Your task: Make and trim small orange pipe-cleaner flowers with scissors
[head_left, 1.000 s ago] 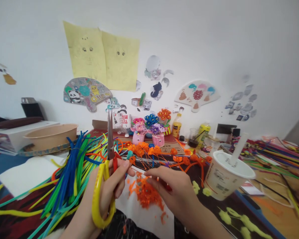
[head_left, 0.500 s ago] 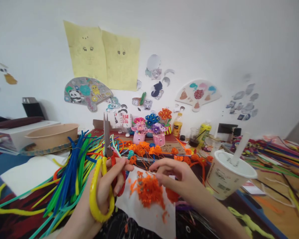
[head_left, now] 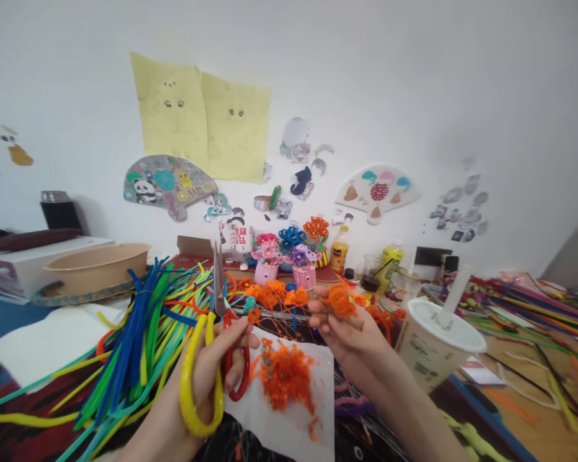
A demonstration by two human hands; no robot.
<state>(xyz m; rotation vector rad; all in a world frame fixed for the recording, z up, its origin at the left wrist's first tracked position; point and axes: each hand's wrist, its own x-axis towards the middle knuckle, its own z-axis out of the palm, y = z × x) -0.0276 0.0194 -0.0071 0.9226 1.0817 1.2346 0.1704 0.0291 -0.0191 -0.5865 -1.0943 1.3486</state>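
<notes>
My left hand (head_left: 216, 356) is closed around scissors with yellow and red handles (head_left: 189, 378); their blades (head_left: 218, 279) point upward. Its thumb and forefinger tips are together, and I cannot make out anything between them. In my right hand (head_left: 356, 333), turned palm up, an orange fuzzy-wire flower (head_left: 341, 300) sits at the fingers. Between and below both hands lies a heap of orange fuzzy clippings (head_left: 286, 375) on a white paper sheet (head_left: 264, 423). More orange flowers on thin wire stems (head_left: 274, 292) lie just beyond the hands.
To the left spreads a bundle of blue and green pipe cleaners (head_left: 147, 321), near a tan bowl (head_left: 96, 266). A lidded cup with a straw (head_left: 436, 340) stands close to my right forearm. Finished flower pots (head_left: 304, 276) and a juice bottle (head_left: 340, 250) stand at the back.
My right hand has turned from palm down over the clippings to palm up, lifting the orange flower. The left hand with the scissors has shifted slightly right in view.
</notes>
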